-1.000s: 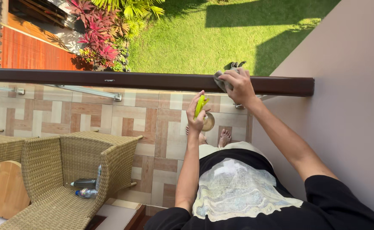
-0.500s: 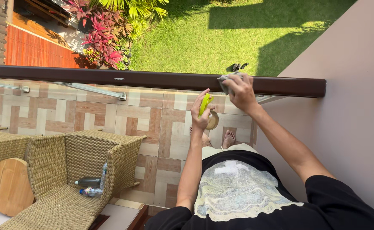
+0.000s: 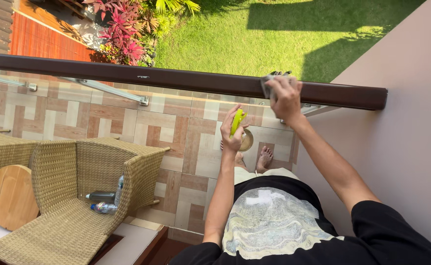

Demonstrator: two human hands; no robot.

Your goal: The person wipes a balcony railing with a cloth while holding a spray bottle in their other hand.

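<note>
Shifting rightward along the dark brown handrail since the earlier frames: the right hand, which is now sitting nearer the rail's end by the wall, with the grey cloth travelling under it. Judging by that drift, the wiping is covering the last stretch of rail toward the plaster wall.

Item, right hand: fingers are curling down over the cloth and pressing it flat against the top of the rail; only a bunched grey edge is showing above and left of the knuckles.

Item, left hand: it is wrapping closed around a yellow-green spray bottle, held upright below the rail and just left of the right wrist; it has been keeping roughly the same place relative to the body. A round tan part of the bottle is peeking out beside the palm.

Item, handrail: it is running across the whole view, capping a glass panel with metal brackets, through which patterned tiles are showing.

Item, surroundings: a wicker armchair is standing at lower left, with two plastic bottles lying on its seat; a round wooden table top is sitting just beside it. Bare feet are resting on the tiled floor directly beneath the hands. Beyond the rail, lawn and red-leaved plants are lying well below.
</note>
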